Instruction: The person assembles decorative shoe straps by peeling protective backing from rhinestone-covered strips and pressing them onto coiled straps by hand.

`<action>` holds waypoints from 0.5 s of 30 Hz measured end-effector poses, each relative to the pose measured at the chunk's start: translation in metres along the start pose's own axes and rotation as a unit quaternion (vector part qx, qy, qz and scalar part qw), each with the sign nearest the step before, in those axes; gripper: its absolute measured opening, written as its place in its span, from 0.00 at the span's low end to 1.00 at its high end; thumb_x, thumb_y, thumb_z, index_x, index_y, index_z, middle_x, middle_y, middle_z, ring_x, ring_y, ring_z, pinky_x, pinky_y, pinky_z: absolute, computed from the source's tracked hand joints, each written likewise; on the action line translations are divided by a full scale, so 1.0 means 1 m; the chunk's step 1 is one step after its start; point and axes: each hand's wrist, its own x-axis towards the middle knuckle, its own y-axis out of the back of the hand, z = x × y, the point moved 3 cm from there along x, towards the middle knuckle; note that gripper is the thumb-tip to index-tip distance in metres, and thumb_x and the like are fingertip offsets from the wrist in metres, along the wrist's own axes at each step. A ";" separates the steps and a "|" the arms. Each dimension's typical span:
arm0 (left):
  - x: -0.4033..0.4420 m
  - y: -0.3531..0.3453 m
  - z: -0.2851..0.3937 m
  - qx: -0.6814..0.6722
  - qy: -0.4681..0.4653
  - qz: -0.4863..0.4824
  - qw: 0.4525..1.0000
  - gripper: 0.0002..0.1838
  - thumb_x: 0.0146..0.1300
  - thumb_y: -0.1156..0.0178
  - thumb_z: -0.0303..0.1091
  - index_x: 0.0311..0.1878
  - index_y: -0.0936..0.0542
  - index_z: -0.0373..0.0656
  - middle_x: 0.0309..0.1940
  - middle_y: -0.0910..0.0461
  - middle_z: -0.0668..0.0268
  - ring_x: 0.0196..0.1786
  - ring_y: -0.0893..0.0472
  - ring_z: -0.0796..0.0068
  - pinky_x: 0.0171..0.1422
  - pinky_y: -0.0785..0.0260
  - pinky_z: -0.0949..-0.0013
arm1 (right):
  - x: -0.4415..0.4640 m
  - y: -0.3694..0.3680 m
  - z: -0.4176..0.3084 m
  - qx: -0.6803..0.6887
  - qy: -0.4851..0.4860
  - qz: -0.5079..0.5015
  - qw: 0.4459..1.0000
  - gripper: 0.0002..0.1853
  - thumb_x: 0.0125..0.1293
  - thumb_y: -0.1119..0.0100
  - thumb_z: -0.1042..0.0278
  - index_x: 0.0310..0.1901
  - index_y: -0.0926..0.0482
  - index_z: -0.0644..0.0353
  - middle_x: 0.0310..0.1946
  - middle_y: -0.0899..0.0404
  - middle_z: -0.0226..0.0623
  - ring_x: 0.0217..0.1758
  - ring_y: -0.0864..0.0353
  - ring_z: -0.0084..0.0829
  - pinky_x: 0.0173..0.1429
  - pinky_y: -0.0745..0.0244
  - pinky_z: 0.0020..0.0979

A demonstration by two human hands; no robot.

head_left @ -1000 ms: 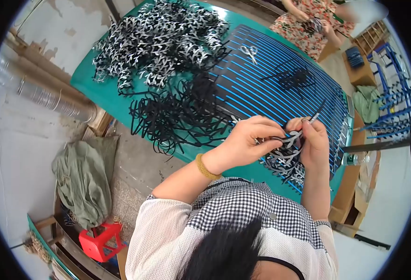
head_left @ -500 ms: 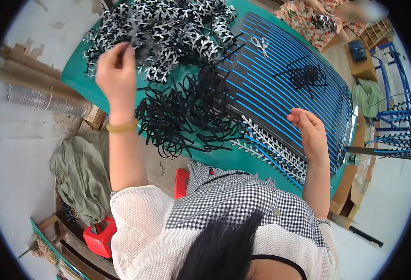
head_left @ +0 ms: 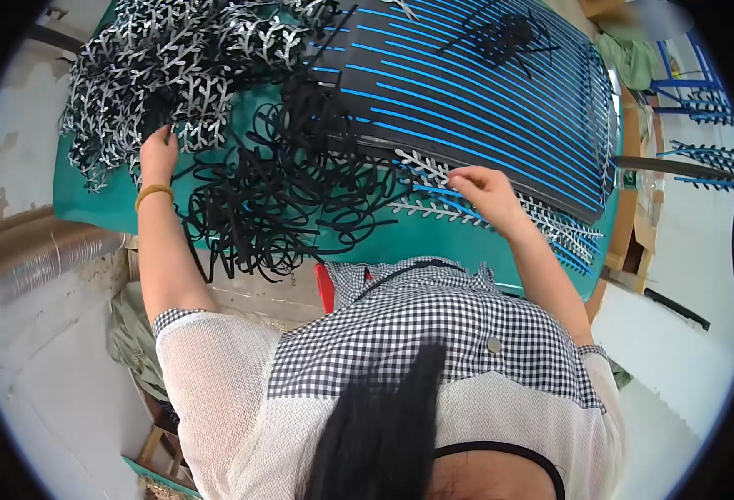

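Note:
My left hand (head_left: pixel 160 154), with a yellow band at its wrist, is at the lower edge of a heap of black and silver leaf-patterned trim (head_left: pixel 183 71). Its fingers are drawn together against the heap; what lies between them is hidden. My right hand (head_left: pixel 490 198) is closed in a pinch over a silver leaf strip (head_left: pixel 421 164) beside the board's near edge. Several more leaf strips (head_left: pixel 550 218) and blue strips lie under and beside this hand. Between the hands spreads a tangle of black ribbon (head_left: pixel 288 187).
A dark board with blue lines (head_left: pixel 467 108) covers much of the green table (head_left: pixel 92 200). On the board lie a small black tangle (head_left: pixel 508 40) and scissors (head_left: pixel 403 8), partly cut off. Leafy strips hang on a blue rack (head_left: pixel 683 104) at right.
The view has shifted, moving the table left and up in the picture. My left hand has come down onto the heap's edge. My right hand has moved from above the board to the leaf strips.

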 end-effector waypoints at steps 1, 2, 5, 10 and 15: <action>0.000 0.008 0.007 -0.002 -0.027 0.000 1.000 0.17 0.53 0.47 0.37 0.46 0.25 0.40 0.40 0.24 0.53 0.45 0.25 0.55 0.50 0.34 0.63 | -0.001 -0.005 0.005 -0.011 0.000 -0.007 1.000 0.14 0.57 0.46 0.62 0.40 0.22 0.62 0.33 0.22 0.35 0.34 0.27 0.23 0.39 0.31 0.25; 0.000 0.017 0.013 0.012 -0.021 -0.014 1.000 0.17 0.53 0.46 0.36 0.46 0.25 0.43 0.39 0.23 0.53 0.44 0.25 0.54 0.48 0.33 0.62 | 0.000 -0.010 0.010 -0.023 0.001 -0.017 1.000 0.14 0.57 0.46 0.62 0.40 0.22 0.62 0.33 0.22 0.35 0.34 0.26 0.23 0.39 0.31 0.26; -0.003 0.048 0.030 0.046 -0.040 -0.006 0.998 0.18 0.53 0.45 0.37 0.47 0.25 0.44 0.37 0.23 0.52 0.41 0.24 0.54 0.46 0.33 0.62 | 0.003 -0.025 0.015 -0.043 0.025 -0.046 0.998 0.13 0.57 0.46 0.64 0.41 0.23 0.62 0.34 0.23 0.36 0.37 0.25 0.24 0.42 0.31 0.27; -0.039 0.106 0.078 -0.007 -0.042 0.018 0.999 0.17 0.53 0.43 0.39 0.45 0.24 0.44 0.30 0.22 0.54 0.29 0.21 0.63 0.36 0.31 0.69 | 0.004 -0.067 0.006 -0.197 0.209 -0.118 0.951 0.12 0.54 0.44 0.66 0.38 0.23 0.62 0.38 0.24 0.37 0.40 0.24 0.34 0.46 0.30 0.31; -0.159 0.153 0.184 -0.312 -0.070 -0.015 0.947 0.05 0.48 0.41 0.24 0.29 0.21 0.36 0.24 0.22 0.63 0.24 0.25 0.75 0.29 0.34 0.76 | 0.008 -0.124 0.044 -0.329 0.352 -0.122 0.867 0.20 0.50 0.43 0.68 0.48 0.28 0.54 0.44 0.27 0.33 0.45 0.27 0.37 0.47 0.31 0.34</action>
